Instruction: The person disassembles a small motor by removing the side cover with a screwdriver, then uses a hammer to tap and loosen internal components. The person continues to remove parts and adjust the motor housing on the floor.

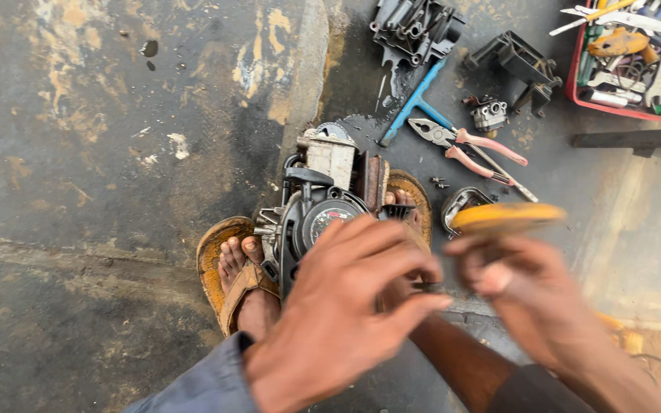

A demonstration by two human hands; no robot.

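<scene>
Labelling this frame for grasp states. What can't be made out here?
- Head view: the right hand and the yellow-handled tool it holds are motion-blurred; the tool's kind and working end are unreadable.
- The left hand covers the near part of the small black and grey engine, hiding any contact point.
- The red plastic tool tray is cut off by the top and right edges.
- The person's right foot is mostly hidden behind the engine.

The left hand (338, 306) covers the near half of the small engine (323, 206) held between the feet, so its lower casing cannot be seen. The right hand (529, 291) is smeared by motion blur; what its fingers pinch is unclear, as is the yellow disc (508, 216) above it. At two o'clock, the red tool tray (575, 84) runs off the frame's edge, its contents too tangled to tell apart.
</scene>
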